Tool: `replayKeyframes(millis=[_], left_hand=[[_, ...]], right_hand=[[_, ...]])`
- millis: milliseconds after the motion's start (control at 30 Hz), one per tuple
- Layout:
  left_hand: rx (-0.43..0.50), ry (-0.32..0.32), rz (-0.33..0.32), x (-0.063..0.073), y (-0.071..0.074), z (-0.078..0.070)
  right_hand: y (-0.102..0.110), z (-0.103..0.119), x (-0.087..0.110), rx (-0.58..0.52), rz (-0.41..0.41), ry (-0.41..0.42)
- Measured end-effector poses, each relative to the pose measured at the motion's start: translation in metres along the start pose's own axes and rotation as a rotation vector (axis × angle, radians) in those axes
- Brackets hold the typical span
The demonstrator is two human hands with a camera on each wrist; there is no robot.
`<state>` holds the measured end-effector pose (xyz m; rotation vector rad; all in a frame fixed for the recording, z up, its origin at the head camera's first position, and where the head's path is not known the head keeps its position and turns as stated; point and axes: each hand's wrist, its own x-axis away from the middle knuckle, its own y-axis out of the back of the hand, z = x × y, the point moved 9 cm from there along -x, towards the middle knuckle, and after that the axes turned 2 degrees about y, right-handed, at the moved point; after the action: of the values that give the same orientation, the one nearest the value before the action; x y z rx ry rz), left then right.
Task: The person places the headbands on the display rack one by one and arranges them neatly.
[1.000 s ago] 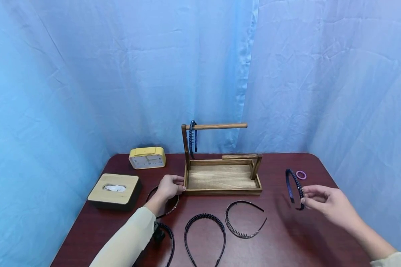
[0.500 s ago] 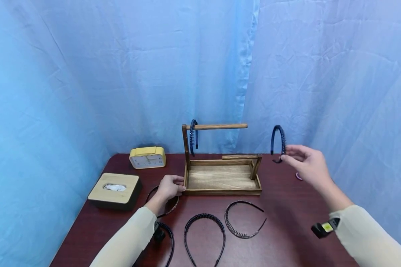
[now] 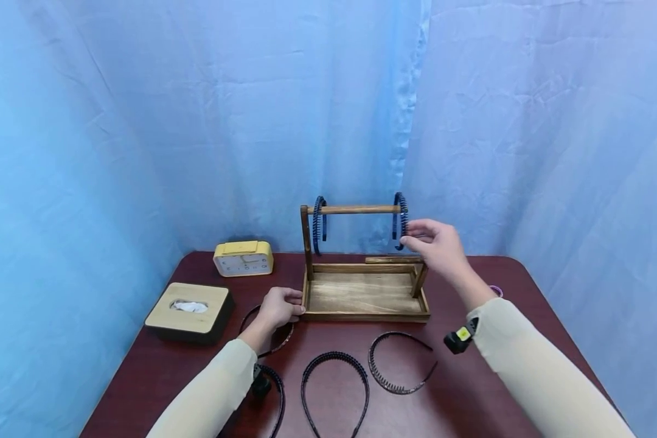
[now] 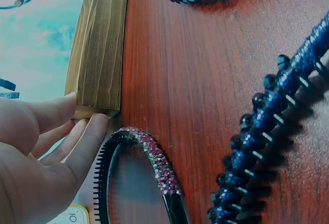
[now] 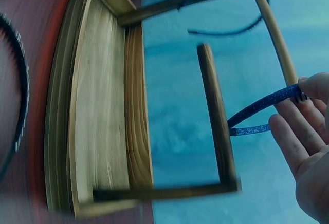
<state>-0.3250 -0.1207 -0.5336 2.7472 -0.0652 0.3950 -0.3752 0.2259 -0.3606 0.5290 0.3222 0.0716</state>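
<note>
My right hand point(image 3: 437, 244) pinches a dark blue toothed headband point(image 3: 404, 214) at the free right end of the upper rod point(image 3: 356, 209) of a wooden headband rack point(image 3: 361, 317). The held headband's arch is around the rod's tip; in the right wrist view its glittery blue band point(image 5: 262, 102) runs from my fingertips past the lower wooden arm. Another dark headband point(image 3: 317, 226) hangs near the rod's left post. With thumb and fingers, my left hand point(image 3: 275, 307) holds the left front corner of the rack's tray. Close beside those fingers lies a headband with pinkish sparkles point(image 4: 159, 165).
In front of the rack lie a black headband point(image 3: 305, 389), a toothed headband point(image 3: 379, 378) and a headband point(image 3: 281, 395) partly under my left sleeve. A yellow clock point(image 3: 244, 260) and a tissue box point(image 3: 224, 313) stand left. A pink ring point(image 3: 496, 291) lies right.
My right hand has carried the headband up from the table's right side and leftward to the rod's end. The left hand stays at the tray's corner.
</note>
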Motion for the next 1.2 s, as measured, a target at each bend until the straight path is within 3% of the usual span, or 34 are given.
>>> replayKeyframes(millis=[333, 567, 767, 967, 1200], left_hand=[[-0.003, 0.018, -0.003, -0.001, 0.006, 0.000], [0.011, 0.016, 0.003, -0.001, 0.006, -0.004], [0.012, 0.001, 0.001, 0.000, 0.004, -0.004], [0.034, 0.031, 0.008, 0.005, -0.001, 0.007], [0.016, 0.011, 0.004, 0.002, 0.000, 0.001]], right_hand=[[-0.073, 0.024, -0.020, -0.111, 0.078, -0.014], [-0.107, 0.035, -0.031, -0.198, 0.108, -0.038], [-0.125, 0.034, -0.035, -0.239, 0.126, -0.037], [-0.141, 0.030, -0.032, -0.244, 0.181, -0.052], [-0.140, 0.033, -0.035, -0.279, 0.176, -0.048]])
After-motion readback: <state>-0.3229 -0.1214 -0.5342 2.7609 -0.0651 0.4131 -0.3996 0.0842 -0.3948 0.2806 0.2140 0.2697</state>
